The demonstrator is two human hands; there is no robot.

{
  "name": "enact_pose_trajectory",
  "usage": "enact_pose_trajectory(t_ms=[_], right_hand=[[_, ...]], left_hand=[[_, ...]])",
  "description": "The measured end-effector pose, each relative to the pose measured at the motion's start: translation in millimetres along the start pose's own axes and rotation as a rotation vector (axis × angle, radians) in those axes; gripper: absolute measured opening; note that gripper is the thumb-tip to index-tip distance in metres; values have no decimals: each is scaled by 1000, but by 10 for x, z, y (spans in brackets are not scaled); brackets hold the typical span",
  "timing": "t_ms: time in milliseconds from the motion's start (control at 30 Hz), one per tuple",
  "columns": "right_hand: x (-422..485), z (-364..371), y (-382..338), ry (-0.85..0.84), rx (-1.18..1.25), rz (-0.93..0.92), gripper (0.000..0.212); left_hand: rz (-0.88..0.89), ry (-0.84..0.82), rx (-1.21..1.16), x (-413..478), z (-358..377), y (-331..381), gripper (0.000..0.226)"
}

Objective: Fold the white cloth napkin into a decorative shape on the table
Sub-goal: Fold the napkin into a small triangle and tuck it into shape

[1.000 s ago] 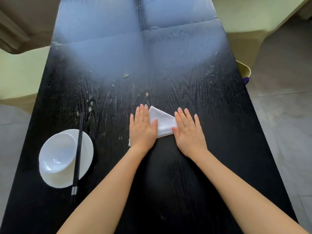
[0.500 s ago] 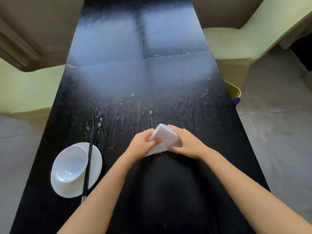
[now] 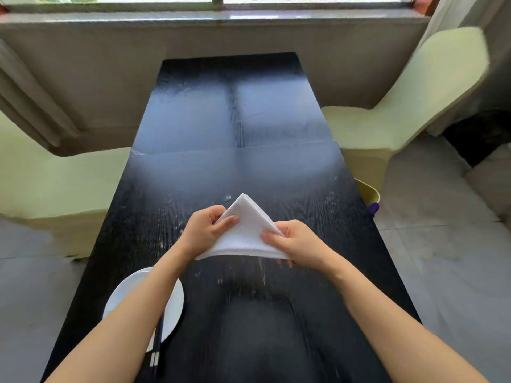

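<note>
The white cloth napkin is folded into a triangle, its point aimed away from me, and is lifted above the black table. My left hand pinches its left edge, thumb on top. My right hand grips the lower right corner, fingers underneath. The napkin's lower edge sags a little between the hands.
A white plate with black chopsticks lies at the near left, partly hidden by my left forearm. Pale green covered chairs stand at both sides. A yellow bin sits by the table's right edge. A window sill is beyond the far end.
The hands pressed the napkin flat on the table a second ago; since then they have gripped it and raised it off the surface. The view has tilted upward.
</note>
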State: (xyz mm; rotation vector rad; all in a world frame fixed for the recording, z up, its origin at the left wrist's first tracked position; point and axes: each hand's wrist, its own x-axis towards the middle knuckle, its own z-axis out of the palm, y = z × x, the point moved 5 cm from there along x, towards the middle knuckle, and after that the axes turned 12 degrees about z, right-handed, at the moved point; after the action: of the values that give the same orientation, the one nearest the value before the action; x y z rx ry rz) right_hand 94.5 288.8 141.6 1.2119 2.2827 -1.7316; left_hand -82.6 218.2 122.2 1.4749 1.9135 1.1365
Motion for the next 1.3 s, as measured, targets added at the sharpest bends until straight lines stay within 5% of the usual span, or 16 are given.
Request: enact_pose_trajectory(t_ms=[133, 200, 267, 367, 433, 533, 667, 800, 1000, 1300], right_hand=[[-46, -53, -245, 301, -47, -38, 37], [-105, -9, -400, 473, -112, -107, 28], [-113, 175, -502, 526, -251, -171, 17], [-116, 619, -515, 419, -468, -289, 42], [-171, 875, -465, 254, -548, -350, 55], [-208, 904, -407, 80, -521, -377, 52], [31, 641, -491, 281, -439, -384, 49], [334, 816, -626, 204, -662, -471, 40], [667, 1101, -440, -33, -929, -337, 27], [987, 1536, 105, -249, -981, -145, 27]], left_hand=[[3, 165, 244, 68, -250, 129, 24], [-72, 207, 276, -18, -286, 295, 55], [-246, 153, -54, -171, -136, 466, 78], [-404, 205, -639, -374, 101, 530, 51], [-443, 383, -737, -498, 48, 343, 32], [-375, 395, -565, -721, -50, 153, 29], [-260, 312, -390, -1030, -13, 185, 30], [-213, 337, -394, -1204, 109, 117, 41], [-247, 349, -329, -1360, 361, -250, 58], [-335, 289, -235, -1526, 606, -910, 35]])
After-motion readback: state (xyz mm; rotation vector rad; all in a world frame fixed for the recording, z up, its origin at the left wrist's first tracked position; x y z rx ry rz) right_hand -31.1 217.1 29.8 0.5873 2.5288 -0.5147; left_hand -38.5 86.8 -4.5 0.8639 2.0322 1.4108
